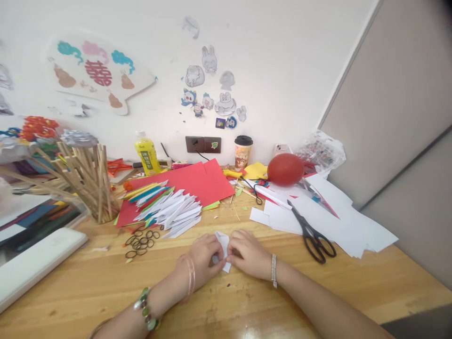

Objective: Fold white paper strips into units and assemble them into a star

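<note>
A small folded piece of white paper (222, 241) stands between my two hands near the middle of the wooden table. My left hand (204, 258) pinches its left edge, with thumb and fingers closed. From the other side my right hand (246, 252) grips the right edge, fingertips bent in against the paper. The thumbs almost meet at its lower part, and the fingers hide some of the folds. Just beyond my left hand lies a pile of folded white paper strips (180, 209), with yellow, blue and green ones behind.
Black rubber bands (140, 242) lie left of my hands. Black scissors (312, 233) rest on white sheets (339, 221) at the right. Farther back are red paper (197, 181), a red balloon (285, 169), a lidded cup (243, 153), a yellow bottle (146, 154) and wooden sticks (100, 188).
</note>
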`<state>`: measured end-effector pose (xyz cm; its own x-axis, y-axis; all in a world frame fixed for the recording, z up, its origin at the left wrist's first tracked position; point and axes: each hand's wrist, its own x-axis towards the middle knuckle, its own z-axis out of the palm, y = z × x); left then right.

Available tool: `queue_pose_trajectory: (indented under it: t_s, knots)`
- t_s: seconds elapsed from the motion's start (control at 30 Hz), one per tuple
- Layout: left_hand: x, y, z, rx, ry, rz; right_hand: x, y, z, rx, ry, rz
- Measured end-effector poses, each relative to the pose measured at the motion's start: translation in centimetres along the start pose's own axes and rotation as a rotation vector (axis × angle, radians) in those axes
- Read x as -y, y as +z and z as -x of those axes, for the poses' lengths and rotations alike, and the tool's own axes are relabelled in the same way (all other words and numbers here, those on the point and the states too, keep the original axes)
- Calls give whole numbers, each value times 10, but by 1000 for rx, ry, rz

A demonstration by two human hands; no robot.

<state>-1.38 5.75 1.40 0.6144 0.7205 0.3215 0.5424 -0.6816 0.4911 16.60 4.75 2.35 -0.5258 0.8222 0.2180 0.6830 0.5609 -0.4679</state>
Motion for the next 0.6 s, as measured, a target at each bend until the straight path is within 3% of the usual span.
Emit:
queue_pose_trajectory:
  t_s: [0.2,0.6]
  knots:
    - [-6,-5,0,35,-32,-12,3,3,4,-39,48,18]
    - [-7,-7,0,87,-73,-31,6,-2,3,23,102,-78]
